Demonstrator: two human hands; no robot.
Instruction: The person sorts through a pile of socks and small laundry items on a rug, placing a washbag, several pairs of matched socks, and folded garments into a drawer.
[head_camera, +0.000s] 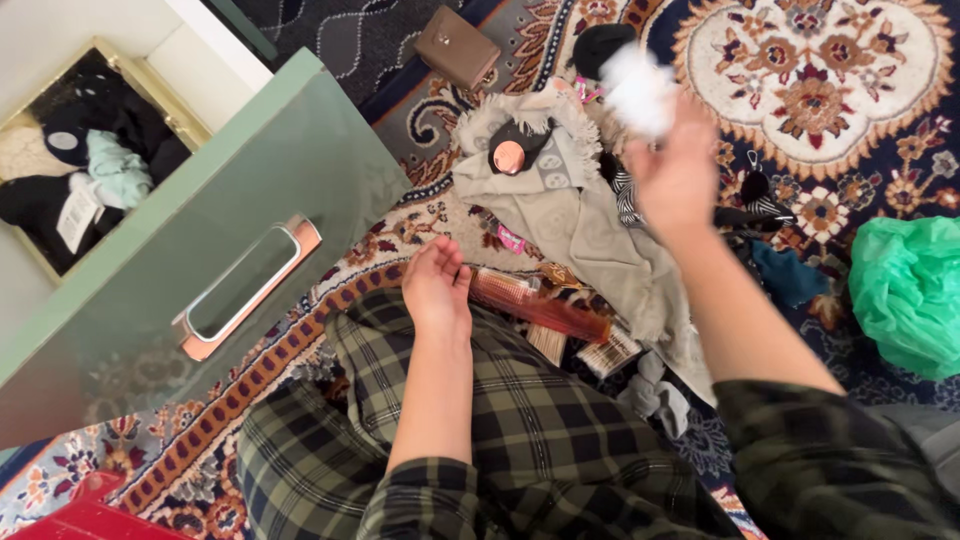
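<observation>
Right hand (678, 175) lifts a blurred, fluffy white cloth (638, 90).

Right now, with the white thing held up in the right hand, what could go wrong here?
1. The white fluffy item is blurred in the raised right hand; its grip looks loose, so it may drop onto the beige cloth.
2. The open green drawer stands close to the left hand and knee; a bump seems possible.
3. The combs beside the leg could be pressed and snapped.
</observation>
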